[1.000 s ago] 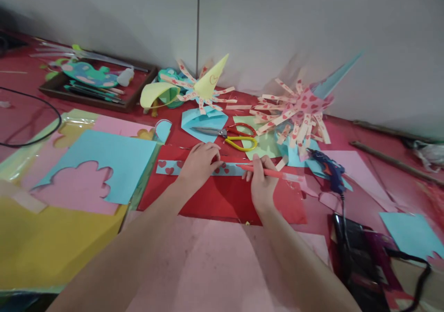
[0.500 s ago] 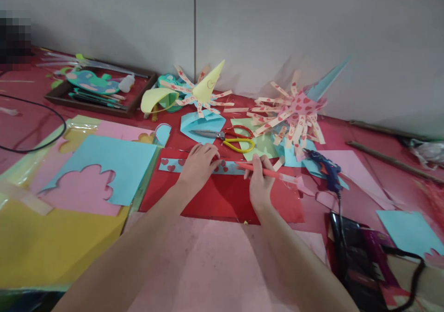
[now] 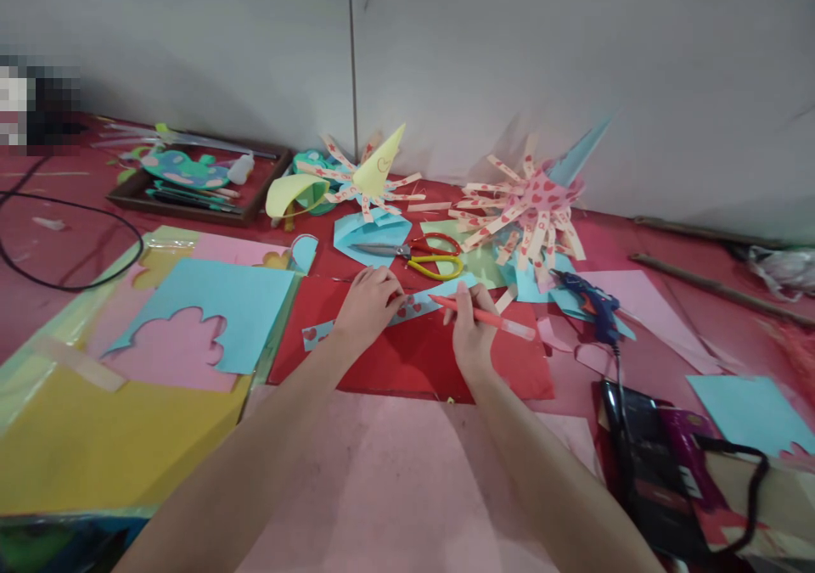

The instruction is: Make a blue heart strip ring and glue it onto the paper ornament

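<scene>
A light-blue paper strip [image 3: 417, 304] with red hearts lies slanted on a red sheet [image 3: 407, 356], its right end higher than its left. My left hand [image 3: 369, 306] rests over the strip's middle, fingers bent and thumb close to them, holding it against the sheet. Part of the strip is hidden beneath that hand. In my right hand [image 3: 472, 327] is a red felt-tip pen [image 3: 503, 323], its tip pointing left at the strip beside the hearts. Scissors [image 3: 429, 255] with one red and one yellow handle lie just beyond both hands.
Behind stand two fringed paper pieces with cones, one yellow [image 3: 380, 164], one blue [image 3: 579, 155]. A glue gun [image 3: 595, 306] with a cord lies right, above a black case [image 3: 649, 463]. Left are cut-out blue paper [image 3: 255, 301] and a brown tray [image 3: 191, 215] of tools.
The strip has turned, its right end swinging away from me and its left end coming nearer. The pen in my right hand has tilted slightly, its rear end lower to the right.
</scene>
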Motion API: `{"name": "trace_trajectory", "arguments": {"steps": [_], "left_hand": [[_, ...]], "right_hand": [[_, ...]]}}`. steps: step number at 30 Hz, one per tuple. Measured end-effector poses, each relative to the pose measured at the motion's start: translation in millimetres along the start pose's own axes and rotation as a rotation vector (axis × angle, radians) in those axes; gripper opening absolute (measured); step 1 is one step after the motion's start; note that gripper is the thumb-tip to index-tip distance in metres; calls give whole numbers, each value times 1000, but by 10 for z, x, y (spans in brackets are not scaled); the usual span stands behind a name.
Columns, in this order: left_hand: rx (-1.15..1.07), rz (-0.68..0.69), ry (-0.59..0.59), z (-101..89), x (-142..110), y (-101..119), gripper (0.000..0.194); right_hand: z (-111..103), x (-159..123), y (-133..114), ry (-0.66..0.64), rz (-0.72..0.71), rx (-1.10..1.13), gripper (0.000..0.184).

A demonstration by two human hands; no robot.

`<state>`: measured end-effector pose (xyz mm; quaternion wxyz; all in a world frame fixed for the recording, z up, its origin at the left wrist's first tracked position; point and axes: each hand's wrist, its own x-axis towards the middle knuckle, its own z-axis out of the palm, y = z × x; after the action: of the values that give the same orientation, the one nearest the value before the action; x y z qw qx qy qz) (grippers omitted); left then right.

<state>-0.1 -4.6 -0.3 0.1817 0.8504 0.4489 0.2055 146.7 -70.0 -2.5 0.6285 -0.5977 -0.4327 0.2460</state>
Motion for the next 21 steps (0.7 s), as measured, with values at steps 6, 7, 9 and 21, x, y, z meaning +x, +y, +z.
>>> {"name": "trace_trajectory", "arguments": {"steps": [6, 7, 9, 21], "left_hand": [[3, 47, -9, 25, 9, -51, 14], [7, 54, -8, 19, 11, -55, 15], [4, 59, -6, -5, 15, -55, 16], [8, 104, -127, -62, 20, -41, 12]], "right_hand": [[-15, -45, 10, -67, -51, 10, 36], [-18, -51, 15, -65, -69, 9, 35], [-27, -64, 20, -69, -105, -3, 35], [-53, -70, -9, -175, -197, -64, 33]]}}
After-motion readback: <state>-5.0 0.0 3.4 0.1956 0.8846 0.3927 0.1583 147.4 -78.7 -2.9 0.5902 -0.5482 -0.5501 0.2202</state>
